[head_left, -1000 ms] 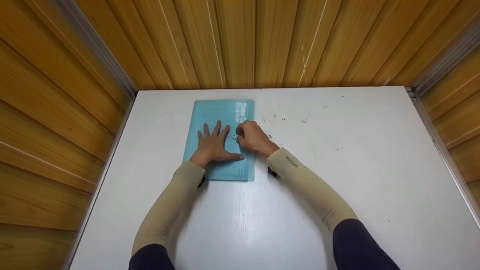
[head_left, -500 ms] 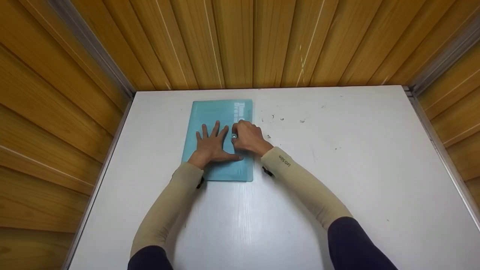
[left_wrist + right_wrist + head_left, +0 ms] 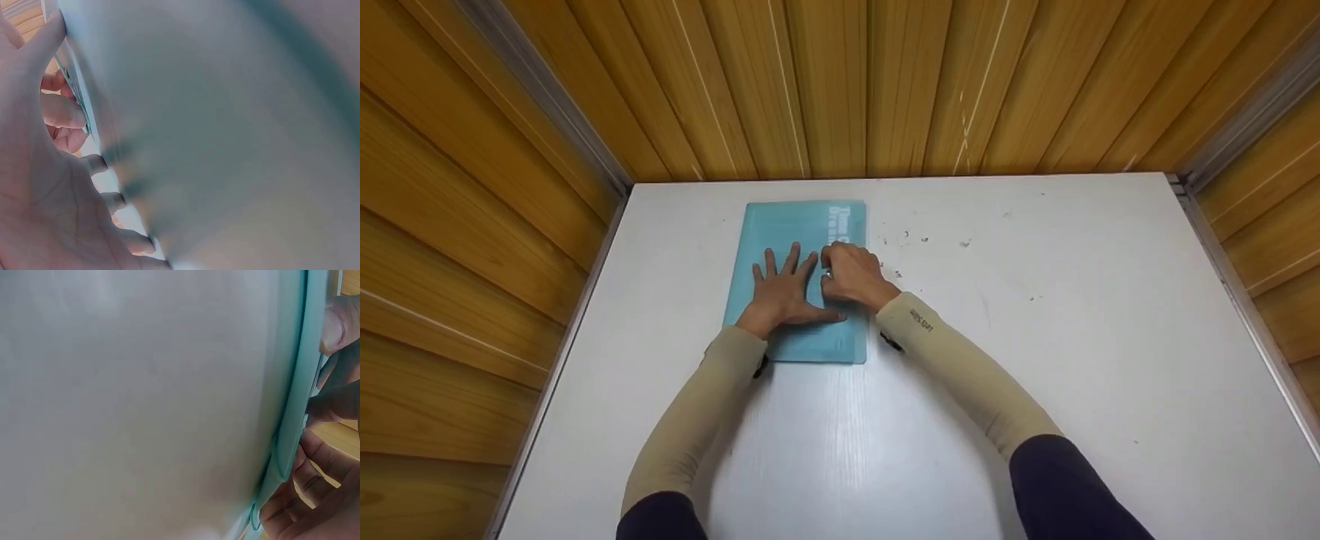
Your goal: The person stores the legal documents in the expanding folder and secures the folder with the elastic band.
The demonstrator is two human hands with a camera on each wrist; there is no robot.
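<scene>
A teal translucent document folder [image 3: 784, 225] with white lettering lies flat on the white table in the head view. My left hand [image 3: 785, 295] rests on it, fingers spread and straight, palm down. Beside it, my right hand [image 3: 853, 272] has its fingers curled at the folder's flap, near a small shiny snap button [image 3: 828, 274] that the fingers mostly hide. From the left wrist, the thumb and fingers of the right hand [image 3: 62, 112] pinch the flap's thin edge [image 3: 80, 101]. The right wrist view shows the folder's layered edge [image 3: 301, 394] close up.
The white table [image 3: 1035, 360] extends on both sides of the folder and carries small dark marks to its right. Wood-patterned panels [image 3: 825, 90] stand along the back and sides, with grey metal strips [image 3: 547, 97] at the corners.
My right hand has shifted slightly left over the flap, and its fingers now cover more of the snap button. The left hand and the folder stay in place.
</scene>
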